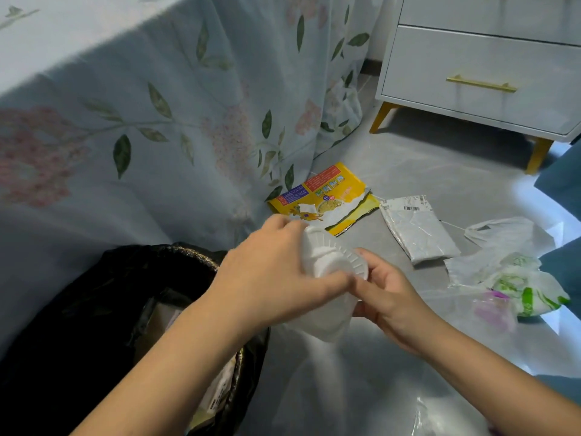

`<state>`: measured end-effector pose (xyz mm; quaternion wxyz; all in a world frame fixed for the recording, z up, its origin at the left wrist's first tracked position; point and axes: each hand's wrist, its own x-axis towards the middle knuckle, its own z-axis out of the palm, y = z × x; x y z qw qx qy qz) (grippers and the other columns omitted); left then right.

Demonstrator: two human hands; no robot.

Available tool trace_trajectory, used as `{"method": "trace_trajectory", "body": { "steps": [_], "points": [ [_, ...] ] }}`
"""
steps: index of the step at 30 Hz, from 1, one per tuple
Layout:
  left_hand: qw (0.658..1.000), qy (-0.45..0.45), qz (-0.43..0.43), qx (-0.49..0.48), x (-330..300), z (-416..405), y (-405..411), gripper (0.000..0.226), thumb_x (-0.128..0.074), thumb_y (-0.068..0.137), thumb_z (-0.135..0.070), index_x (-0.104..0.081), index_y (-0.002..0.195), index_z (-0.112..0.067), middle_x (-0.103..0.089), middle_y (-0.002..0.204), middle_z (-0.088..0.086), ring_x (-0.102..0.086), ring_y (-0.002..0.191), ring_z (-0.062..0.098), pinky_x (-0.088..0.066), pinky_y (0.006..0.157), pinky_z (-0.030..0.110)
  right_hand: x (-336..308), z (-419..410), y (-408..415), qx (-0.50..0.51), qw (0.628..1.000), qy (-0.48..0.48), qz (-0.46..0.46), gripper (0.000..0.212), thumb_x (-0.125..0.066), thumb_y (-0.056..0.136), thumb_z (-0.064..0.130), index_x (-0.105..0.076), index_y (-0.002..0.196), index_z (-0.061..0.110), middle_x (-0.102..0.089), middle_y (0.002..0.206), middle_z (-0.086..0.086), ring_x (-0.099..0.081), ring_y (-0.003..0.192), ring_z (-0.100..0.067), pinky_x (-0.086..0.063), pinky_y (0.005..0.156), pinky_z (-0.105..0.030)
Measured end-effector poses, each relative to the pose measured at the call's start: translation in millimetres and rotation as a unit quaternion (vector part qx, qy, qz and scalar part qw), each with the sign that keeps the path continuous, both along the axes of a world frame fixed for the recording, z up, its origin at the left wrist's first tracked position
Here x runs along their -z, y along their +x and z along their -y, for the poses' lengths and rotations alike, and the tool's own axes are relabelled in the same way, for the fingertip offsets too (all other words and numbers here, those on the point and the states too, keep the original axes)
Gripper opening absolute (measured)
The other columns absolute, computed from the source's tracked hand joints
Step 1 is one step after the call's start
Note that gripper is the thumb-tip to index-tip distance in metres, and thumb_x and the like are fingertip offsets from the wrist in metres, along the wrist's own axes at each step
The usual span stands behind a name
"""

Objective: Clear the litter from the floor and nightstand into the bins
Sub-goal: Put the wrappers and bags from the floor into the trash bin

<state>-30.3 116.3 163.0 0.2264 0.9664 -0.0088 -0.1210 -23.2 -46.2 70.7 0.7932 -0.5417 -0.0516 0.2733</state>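
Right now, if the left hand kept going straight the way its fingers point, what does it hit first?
Probably the torn yellow food box on the floor. The left hand, gripping the white paper plate, points up-right toward it. Depth is unclear from one view.

both hands, left hand (270, 272) and right hand (390, 297), gripping a crumpled white paper plate (327, 262), black-lined bin (132, 309) just left of the grip, torn yellow cardboard box (327, 196) beyond it
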Motion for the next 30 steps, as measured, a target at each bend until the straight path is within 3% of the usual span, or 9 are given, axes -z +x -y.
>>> {"method": "trace_trajectory", "body": {
  "steps": [3, 5, 8, 12, 16, 22, 25, 27, 30],
  "points": [
    [0.995, -0.088, -0.042, -0.014, -15.0, -4.2, 3.0, 0.057, -0.073, 0.056, -0.068, -0.056, 0.1, -0.035, -0.063, 0.091, -0.017, -0.061, 0.083, 0.0, -0.053, 0.068, 0.022, -7.1, -3.3, 0.4, -0.004, 1.0, 0.007, 0.01, 0.058, -0.087, 0.054, 0.043, -0.065, 0.103, 0.021, -0.072, 0.091, 0.0, -0.068, 0.082, -0.012, -0.055, 0.062, -0.026],
    [0.989, -0.133, -0.062, -0.03, -19.0, -11.7, 2.7, 0.056, -0.079, 0.052, -0.063, -0.059, 0.097, -0.036, -0.067, 0.089, -0.016, -0.064, 0.082, 0.0, -0.056, 0.07, 0.026, -10.8, -4.7, 0.5, -0.01, 1.0, 0.015, 0.015, 0.05, -0.077, 0.061, 0.03, -0.063, 0.107, 0.018, -0.071, 0.092, 0.0, -0.068, 0.084, -0.014, -0.055, 0.063, -0.028],
    [0.98, -0.156, -0.004, -0.121, -27.0, -30.1, -7.6, 0.057, -0.078, 0.057, -0.061, -0.052, 0.102, -0.04, -0.065, 0.092, -0.015, -0.062, 0.084, 0.0, -0.054, 0.071, 0.028, -9.4, -3.9, 3.7, -0.026, 0.999, 0.03, 0.019, 0.04, -0.069, 0.069, 0.025, -0.064, 0.107, 0.014, -0.069, 0.089, -0.008, -0.066, 0.077, -0.023, -0.055, 0.06, -0.034],
    [0.979, -0.068, 0.044, -0.188, -45.7, -72.8, -30.1, 0.064, -0.059, 0.051, -0.073, -0.027, 0.098, -0.043, -0.057, 0.088, -0.007, -0.057, 0.078, 0.009, -0.046, 0.071, 0.035, 30.3, 10.6, 9.5, -0.053, 0.984, -0.155, 0.068, 0.013, -0.068, 0.084, 0.007, -0.064, 0.096, 0.012, -0.067, 0.069, -0.006, -0.065, 0.069, -0.02, -0.055, 0.062, -0.032],
    [0.976, -0.029, 0.047, -0.21, -41.4, -117.5, -58.5, 0.073, -0.053, 0.033, -0.096, -0.039, 0.09, -0.053, -0.063, 0.086, -0.003, -0.061, 0.078, 0.018, -0.051, 0.077, 0.045, 91.5, 41.8, 0.8, -0.069, 0.938, -0.335, 0.052, 0.015, -0.068, 0.081, 0.005, -0.065, 0.089, 0.017, -0.062, 0.064, 0.0, -0.06, 0.063, -0.019, -0.049, 0.061, -0.027],
    [0.959, 0.084, -0.165, -0.215, 2.2, -152.7, -74.8, 0.11, -0.046, 0.001, -0.096, -0.036, 0.085, -0.025, -0.059, 0.081, 0.001, -0.058, 0.075, 0.015, -0.044, 0.065, 0.033, 128.0, 88.8, -8.9, -0.09, 0.886, -0.454, 0.031, 0.028, -0.064, 0.08, 0.006, -0.059, 0.1, 0.026, -0.064, 0.073, 0.004, -0.053, 0.048, 0.001, -0.043, 0.057, -0.01],
    [0.947, 0.074, -0.257, -0.181, 35.4, -153.1, -73.7, 0.083, -0.073, 0.039, -0.073, -0.035, 0.095, -0.023, -0.059, 0.088, 0.001, -0.059, 0.085, 0.015, -0.045, 0.071, 0.03, 132.9, 99.0, -6.8, -0.065, 0.884, -0.462, 0.02, 0.028, -0.064, 0.082, 0.005, -0.058, 0.1, 0.026, -0.063, 0.073, 0.002, -0.055, 0.048, 0.002, -0.044, 0.057, -0.011],
    [0.941, 0.078, -0.289, -0.159, 62.1, -149.4, -73.0, 0.068, -0.076, 0.066, -0.055, -0.032, 0.105, -0.019, -0.058, 0.096, 0.001, -0.058, 0.091, 0.015, -0.043, 0.073, 0.025, 136.5, 104.8, -5.6, -0.056, 0.884, -0.463, 0.019, 0.027, -0.063, 0.082, 0.003, -0.059, 0.098, 0.024, -0.063, 0.073, 0.001, -0.058, 0.05, -0.002, -0.046, 0.056, -0.013],
    [0.935, 0.104, -0.31, -0.136, 88.8, -143.6, -75.5, 0.066, -0.075, 0.074, -0.046, -0.03, 0.113, -0.017, -0.056, 0.109, 0.004, -0.054, 0.094, 0.016, -0.039, 0.073, 0.022, 142.4, 112.4, -5.0, -0.052, 0.87, -0.489, 0.041, 0.026, -0.063, 0.082, 0.004, -0.06, 0.091, 0.028, -0.063, 0.073, 0.001, -0.054, 0.049, 0.001, -0.045, 0.057, -0.012]
  ]
}}
